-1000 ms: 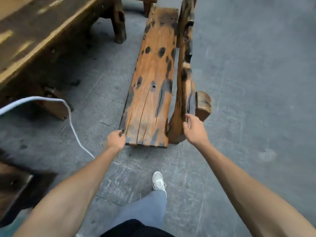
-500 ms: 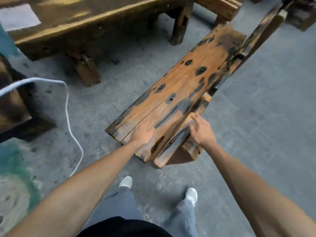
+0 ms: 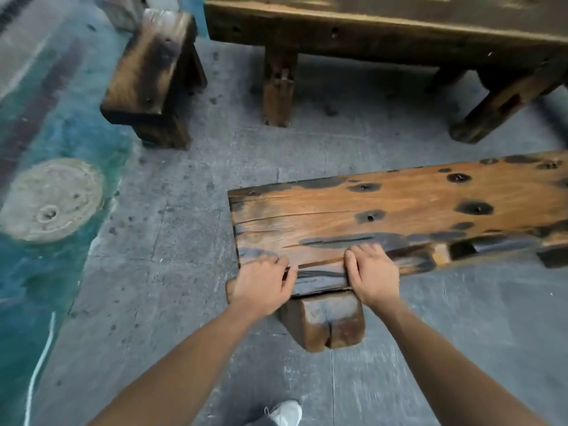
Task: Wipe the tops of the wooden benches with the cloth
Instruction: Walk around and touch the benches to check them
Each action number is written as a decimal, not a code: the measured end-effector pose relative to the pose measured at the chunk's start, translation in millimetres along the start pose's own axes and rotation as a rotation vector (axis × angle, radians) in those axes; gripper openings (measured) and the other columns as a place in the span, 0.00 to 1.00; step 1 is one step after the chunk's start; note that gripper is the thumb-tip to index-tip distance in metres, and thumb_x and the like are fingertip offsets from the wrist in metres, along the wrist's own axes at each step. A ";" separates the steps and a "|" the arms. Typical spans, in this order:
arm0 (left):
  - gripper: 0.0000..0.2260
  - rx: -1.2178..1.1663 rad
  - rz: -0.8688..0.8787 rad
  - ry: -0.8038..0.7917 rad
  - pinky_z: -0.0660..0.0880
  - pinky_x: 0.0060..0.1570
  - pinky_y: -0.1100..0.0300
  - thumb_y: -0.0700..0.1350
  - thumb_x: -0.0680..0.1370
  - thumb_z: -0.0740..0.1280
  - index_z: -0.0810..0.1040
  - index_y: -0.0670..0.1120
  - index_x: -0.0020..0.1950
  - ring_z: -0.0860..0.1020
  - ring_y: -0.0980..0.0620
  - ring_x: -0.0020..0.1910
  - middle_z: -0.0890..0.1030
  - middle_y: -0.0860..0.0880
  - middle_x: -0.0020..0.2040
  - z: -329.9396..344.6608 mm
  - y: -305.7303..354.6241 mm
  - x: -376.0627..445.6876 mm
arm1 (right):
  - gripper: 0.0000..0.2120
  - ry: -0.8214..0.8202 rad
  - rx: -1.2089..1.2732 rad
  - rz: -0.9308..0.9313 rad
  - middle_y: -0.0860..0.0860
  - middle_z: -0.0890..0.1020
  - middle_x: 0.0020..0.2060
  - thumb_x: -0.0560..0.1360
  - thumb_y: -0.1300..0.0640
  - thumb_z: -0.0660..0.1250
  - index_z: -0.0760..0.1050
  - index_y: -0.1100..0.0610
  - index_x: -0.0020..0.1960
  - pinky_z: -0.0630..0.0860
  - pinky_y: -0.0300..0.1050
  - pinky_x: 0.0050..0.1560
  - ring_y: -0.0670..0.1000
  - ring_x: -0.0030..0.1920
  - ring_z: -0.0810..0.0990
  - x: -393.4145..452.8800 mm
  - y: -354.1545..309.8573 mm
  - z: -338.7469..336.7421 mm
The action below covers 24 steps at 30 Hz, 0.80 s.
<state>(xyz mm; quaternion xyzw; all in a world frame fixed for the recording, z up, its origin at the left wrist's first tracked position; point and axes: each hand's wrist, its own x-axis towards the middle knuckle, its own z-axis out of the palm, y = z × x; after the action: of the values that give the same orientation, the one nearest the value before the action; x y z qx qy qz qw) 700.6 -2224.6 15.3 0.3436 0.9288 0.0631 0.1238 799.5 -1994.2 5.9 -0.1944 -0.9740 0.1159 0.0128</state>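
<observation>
A long orange-brown wooden bench [image 3: 408, 207] with dark burn spots runs from the centre to the right edge. Its backrest plank lies along the near side, and a thick leg block [image 3: 322, 321] juts toward me. My left hand [image 3: 261, 282] grips the near corner of the bench end, fingers curled over the plank edge. My right hand [image 3: 370, 272] grips the same near edge a little to the right. No cloth is in view.
A small dark wooden stool [image 3: 147, 72] stands at upper left. A large dark wooden table [image 3: 384, 29] with heavy legs spans the top. Teal painted floor with a round pale disc [image 3: 52, 199] lies left. A white cord [image 3: 37, 370] runs along the lower left. My shoe [image 3: 284, 413] is below.
The bench has swung from pointing away from me to lying crosswise to the right. Both hands have shifted onto its near edge, close together.
</observation>
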 end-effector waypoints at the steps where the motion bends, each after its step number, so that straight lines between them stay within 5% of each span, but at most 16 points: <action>1: 0.25 0.012 0.031 0.041 0.75 0.38 0.55 0.59 0.82 0.44 0.78 0.51 0.53 0.80 0.51 0.49 0.83 0.52 0.47 2.4 -0.3 -0.3 | 0.22 0.070 0.011 -0.008 0.50 0.77 0.39 0.83 0.47 0.46 0.75 0.54 0.42 0.73 0.50 0.42 0.57 0.47 0.77 0.2 2.0 4.8; 4: 0.24 0.064 0.048 0.111 0.76 0.40 0.54 0.57 0.83 0.44 0.79 0.50 0.52 0.77 0.50 0.53 0.82 0.52 0.48 6.2 0.2 -4.0 | 0.19 0.211 0.027 -0.119 0.51 0.82 0.48 0.82 0.51 0.51 0.80 0.55 0.48 0.75 0.52 0.55 0.58 0.57 0.79 2.5 5.8 14.1; 7: 0.24 0.088 -0.072 0.190 0.75 0.40 0.53 0.57 0.83 0.46 0.80 0.49 0.51 0.78 0.48 0.51 0.81 0.51 0.48 12.0 2.0 -15.9 | 0.19 0.272 -0.022 -0.158 0.52 0.79 0.66 0.80 0.52 0.53 0.81 0.54 0.58 0.59 0.61 0.76 0.57 0.74 0.71 3.9 7.4 17.2; 12: 0.27 0.194 -0.021 0.351 0.75 0.43 0.51 0.63 0.81 0.47 0.78 0.47 0.52 0.80 0.43 0.47 0.81 0.47 0.48 31.3 -5.4 -23.9 | 0.23 0.423 0.106 -0.086 0.51 0.75 0.71 0.78 0.52 0.53 0.78 0.53 0.66 0.55 0.62 0.77 0.55 0.77 0.66 1.5 6.0 23.6; 20: 0.32 0.384 0.055 0.506 0.80 0.38 0.50 0.66 0.80 0.48 0.75 0.44 0.65 0.72 0.39 0.70 0.78 0.42 0.64 42.6 -6.9 -17.9 | 0.28 0.489 0.181 -0.100 0.49 0.69 0.76 0.76 0.52 0.54 0.66 0.49 0.76 0.52 0.67 0.77 0.53 0.79 0.60 6.9 8.9 34.6; 24: 0.31 0.386 0.060 0.441 0.79 0.38 0.52 0.65 0.80 0.48 0.79 0.44 0.58 0.76 0.40 0.66 0.82 0.43 0.57 37.5 0.0 -19.3 | 0.28 0.453 0.160 -0.059 0.49 0.72 0.74 0.76 0.53 0.55 0.68 0.50 0.76 0.52 0.67 0.77 0.54 0.79 0.62 2.7 8.6 31.1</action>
<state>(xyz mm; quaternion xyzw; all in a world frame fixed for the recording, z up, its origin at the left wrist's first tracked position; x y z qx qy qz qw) 725.0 -2236.0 -17.2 0.3662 0.9175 -0.0378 -0.1508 798.0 -1992.3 -26.5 -0.1852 -0.9392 0.1458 0.2497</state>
